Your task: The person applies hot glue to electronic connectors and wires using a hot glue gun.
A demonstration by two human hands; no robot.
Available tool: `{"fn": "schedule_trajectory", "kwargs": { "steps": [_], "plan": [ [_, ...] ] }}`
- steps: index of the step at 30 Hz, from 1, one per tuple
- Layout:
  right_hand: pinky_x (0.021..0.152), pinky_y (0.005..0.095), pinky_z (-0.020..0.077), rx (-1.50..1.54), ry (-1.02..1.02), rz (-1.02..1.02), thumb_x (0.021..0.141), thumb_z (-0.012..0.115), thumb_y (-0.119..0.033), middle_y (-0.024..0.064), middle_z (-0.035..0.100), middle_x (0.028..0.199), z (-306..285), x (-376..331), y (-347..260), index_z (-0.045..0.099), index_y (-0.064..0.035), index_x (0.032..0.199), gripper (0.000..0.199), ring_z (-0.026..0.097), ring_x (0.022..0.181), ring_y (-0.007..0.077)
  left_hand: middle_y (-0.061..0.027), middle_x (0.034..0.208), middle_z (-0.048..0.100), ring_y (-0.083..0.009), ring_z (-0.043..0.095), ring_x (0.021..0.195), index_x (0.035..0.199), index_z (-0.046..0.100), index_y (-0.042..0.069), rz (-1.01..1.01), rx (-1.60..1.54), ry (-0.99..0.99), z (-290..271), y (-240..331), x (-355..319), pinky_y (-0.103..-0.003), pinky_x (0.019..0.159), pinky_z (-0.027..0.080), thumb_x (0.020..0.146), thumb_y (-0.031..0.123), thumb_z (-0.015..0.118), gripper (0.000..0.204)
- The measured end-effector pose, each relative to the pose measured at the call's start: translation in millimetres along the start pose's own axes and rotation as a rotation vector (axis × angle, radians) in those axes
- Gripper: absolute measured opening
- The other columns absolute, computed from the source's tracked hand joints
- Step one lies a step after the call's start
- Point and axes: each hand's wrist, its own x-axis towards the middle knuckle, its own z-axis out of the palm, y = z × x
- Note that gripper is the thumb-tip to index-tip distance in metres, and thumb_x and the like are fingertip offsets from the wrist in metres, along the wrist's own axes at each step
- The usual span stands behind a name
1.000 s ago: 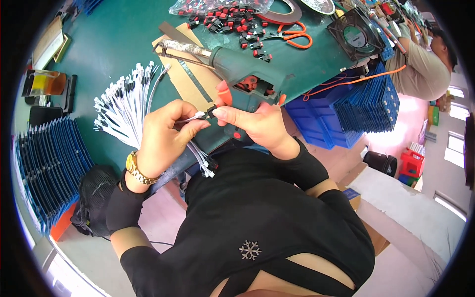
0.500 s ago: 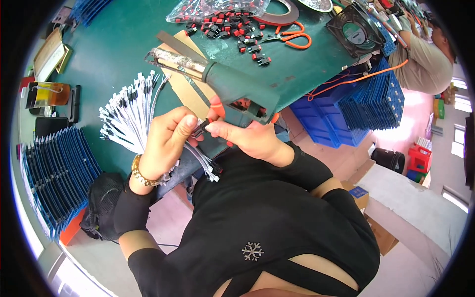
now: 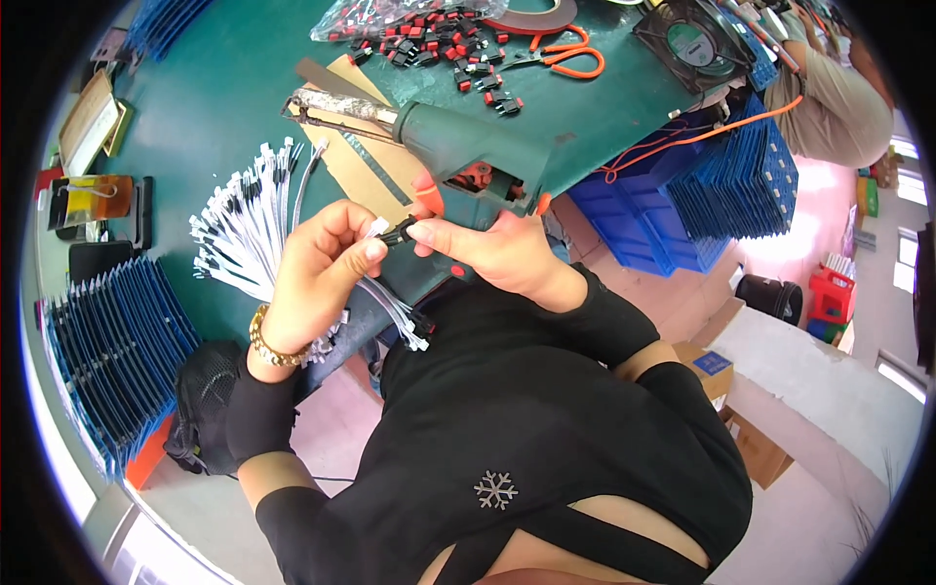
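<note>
My left hand (image 3: 327, 258), wearing a gold-coloured bracelet, pinches one end of a short black lead (image 3: 395, 233), with a small white piece (image 3: 377, 226) at its fingertips. The lead's other end sits between the thumb and fingers of my right hand (image 3: 507, 255). An orange cover (image 3: 429, 198) shows on one right fingertip. Just beyond that hand is a dark green heat gun (image 3: 473, 146) with a scuffed metal tube; what supports it is hidden. Below my hands, a bunch of grey-white cables (image 3: 395, 314) hangs over the table edge.
White cables (image 3: 244, 229) fan out on the green table (image 3: 224, 88). Farther back are red-and-black connectors (image 3: 429, 44), orange-handled scissors (image 3: 570, 57) and a black fan (image 3: 687, 44). Blue panels stand in a rack (image 3: 112, 351) at left and a blue bin (image 3: 634, 224) at right. Another person (image 3: 829, 107) sits at far right.
The view has shifted slightly. My left hand has drawn back a little from the right, and more of the black lead and the white piece now shows between them.
</note>
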Motion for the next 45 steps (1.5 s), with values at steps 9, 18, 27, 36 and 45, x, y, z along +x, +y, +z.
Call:
{"fn": "schedule_trajectory", "kwargs": {
  "steps": [9,18,27,36,45],
  "plan": [
    [0.057,0.0232,0.0504,-0.018,-0.024,-0.081,0.080,0.069,0.000,0.0071,0.063,0.092,0.6,-1.6,7.3,0.052,-0.0015,0.114,0.038,0.063,0.077,0.0134,-0.0002,0.073,0.059,-0.0037,0.053,0.060,0.094,0.057,-0.001,-0.297,0.073,-0.027,-1.1,23.8,-0.5,-0.017,0.053,0.041,0.089,0.005,0.060,0.009],
    [0.057,0.0236,0.0501,0.058,-0.023,-0.009,0.078,0.070,0.001,0.0083,0.062,0.093,1.6,-0.9,0.5,0.052,-0.0007,0.113,0.040,0.063,0.077,0.0141,-0.0056,0.076,0.064,-0.0099,0.062,0.065,0.094,0.056,-0.004,0.154,0.418,0.222,23.4,6.9,-13.2,-0.021,0.057,0.050,0.086,0.000,0.062,0.010],
    [0.068,0.0254,0.0518,-0.163,-0.089,-0.376,0.080,0.070,-0.001,0.0063,0.061,0.093,2.9,-1.4,21.2,0.051,-0.0020,0.115,0.040,0.060,0.084,0.0122,-0.0068,0.072,0.064,-0.0081,0.057,0.055,0.095,0.057,-0.003,-0.125,0.022,0.159,15.9,13.7,-11.4,-0.018,0.053,0.046,0.088,0.004,0.060,0.010],
    [0.053,0.0223,0.0471,0.170,0.005,-0.151,0.081,0.067,0.000,0.0066,0.061,0.090,9.4,-8.1,21.7,0.049,-0.0033,0.112,0.036,0.061,0.073,0.0116,-0.0059,0.075,0.065,-0.0091,0.060,0.063,0.092,0.059,-0.003,0.119,0.184,0.259,23.1,6.9,-11.1,-0.020,0.059,0.048,0.084,0.003,0.065,0.011],
    [0.066,0.0288,0.0524,0.191,0.008,-0.062,0.075,0.071,0.005,0.0107,0.061,0.090,5.8,-7.7,13.7,0.047,-0.0040,0.116,0.048,0.063,0.076,0.0179,-0.0040,0.076,0.065,-0.0063,0.059,0.070,0.093,0.062,-0.005,0.035,0.283,0.082,11.0,19.1,-15.3,-0.021,0.063,0.047,0.087,0.005,0.063,0.012]
  ]
}}
